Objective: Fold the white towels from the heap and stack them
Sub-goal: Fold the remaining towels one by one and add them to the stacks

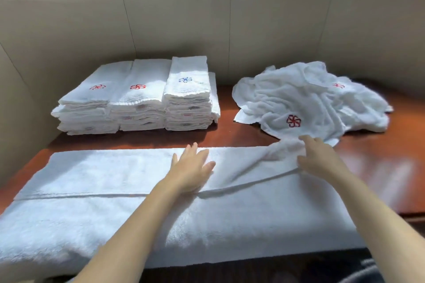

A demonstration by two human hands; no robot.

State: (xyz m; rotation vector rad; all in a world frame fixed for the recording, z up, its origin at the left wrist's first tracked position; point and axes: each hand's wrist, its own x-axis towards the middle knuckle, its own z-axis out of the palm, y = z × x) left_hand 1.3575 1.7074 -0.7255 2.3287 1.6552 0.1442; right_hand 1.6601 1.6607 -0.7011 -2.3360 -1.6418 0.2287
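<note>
Two hands are on the cloth. The left hand (192, 167) lies flat, fingers straight and spread, pressing the folded-over far flap of the long white terry towel (138, 225) about at its middle. The right hand (319, 156) rests on the rumpled far right corner of that flap, fingers stretched over the bunch, thumb at the hem. Whether it pinches the cloth or merely presses, I cannot tell. The towel lies across the near edge of the glossy reddish-brown wooden table (379, 163), smooth and straight-hemmed on its left half, creased and sagging on its right.

To my mind the step is squaring this lengthwise fold. The left palm should hold as anchor while the right draws the corner outward and level, so the hem runs true before any further fold. Thick looped pile like this grips itself and will hold a wrinkle if pressed in.

Just beyond the right hand, seemingly touching that corner, sits the heap of crumpled white towels with a red pinwheel emblem (310, 103). Far left stand three neat stacks of folded white towels (138, 99), against a plain beige panelled wall (230, 30).
</note>
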